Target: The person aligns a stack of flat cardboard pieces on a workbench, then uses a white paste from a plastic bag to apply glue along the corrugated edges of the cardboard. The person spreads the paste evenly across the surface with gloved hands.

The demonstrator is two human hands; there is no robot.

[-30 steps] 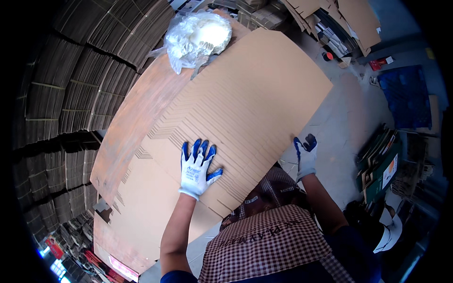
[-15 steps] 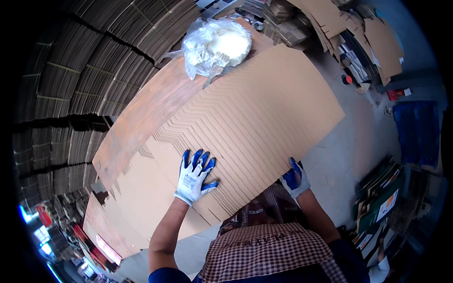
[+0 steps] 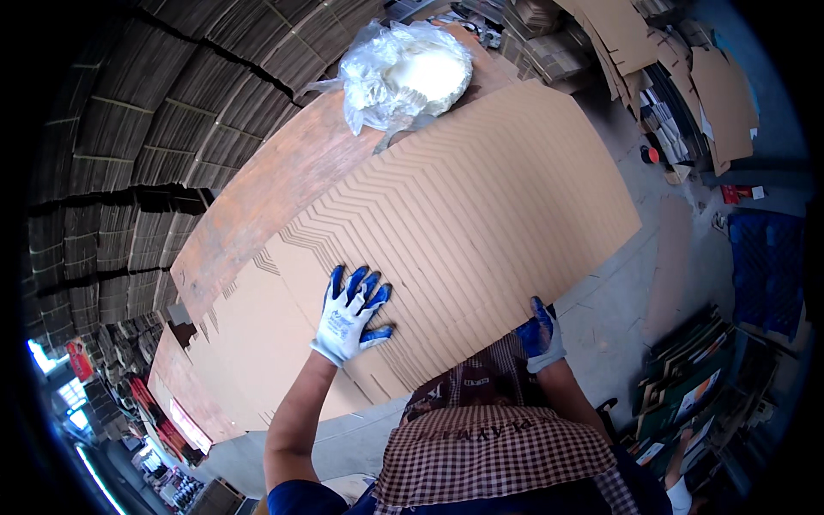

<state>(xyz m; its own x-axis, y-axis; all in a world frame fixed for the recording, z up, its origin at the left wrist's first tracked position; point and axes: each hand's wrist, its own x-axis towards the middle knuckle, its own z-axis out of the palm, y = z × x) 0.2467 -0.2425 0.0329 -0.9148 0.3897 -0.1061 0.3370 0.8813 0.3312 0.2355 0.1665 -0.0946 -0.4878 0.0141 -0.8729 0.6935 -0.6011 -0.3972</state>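
A broad fan of overlapping brown cardboard sheets point(image 3: 481, 215) lies across the table in front of me, its stepped edges running in rows. My left hand point(image 3: 349, 319), in a white glove with blue-coated fingers, rests flat on the sheets left of the middle with its fingers spread. At the near right edge of the sheets is my right hand point(image 3: 542, 337), gloved the same way. Its thumb points up at the edge, and the other fingers are mostly hidden beneath the cardboard; it appears to grip that edge.
Wooden tabletop point(image 3: 257, 202) shows along the far left. A clear plastic bag with white contents point(image 3: 408, 77) sits at its far end. Tall bundled cardboard stacks point(image 3: 172, 112) line the left. Blue pallet point(image 3: 766, 266) and dark green folded boxes point(image 3: 682, 369) are on the right.
The whole view has shifted slightly. My left hand stays flat on the sheets, and my right hand stays at their near edge with its thumb more clearly in sight.
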